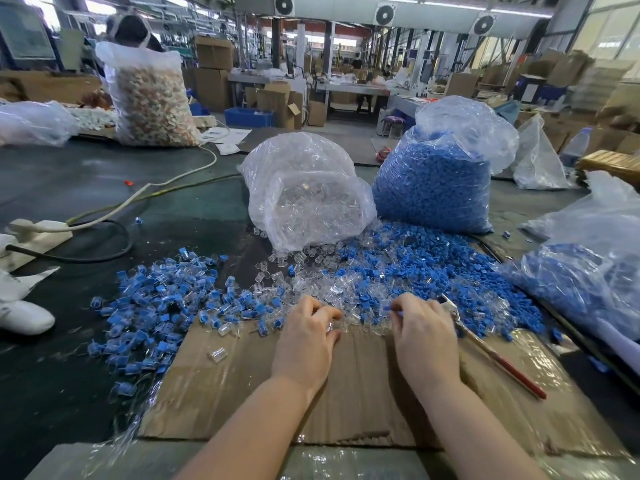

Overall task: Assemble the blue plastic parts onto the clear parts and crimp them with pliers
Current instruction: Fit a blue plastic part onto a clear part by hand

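Note:
My left hand (306, 336) lies on the cardboard sheet (346, 393), its curled fingers pinching a clear part (330, 325) at the edge of the loose clear parts (322, 285). My right hand (424, 336) pinches a small blue part (393, 309) between thumb and fingertips, and the red-handled pliers (498, 358) stick out from under it to the right. Loose blue parts (415, 268) lie heaped beyond both hands. A pile of assembled blue-and-clear pieces (156, 306) spreads to the left.
A bag of clear parts (304, 192) and a bag of blue parts (440, 174) stand behind the heaps. Another bag with blue parts (588, 271) lies at the right. A power strip (31, 237) with cables and a white shoe (24, 317) are at the left.

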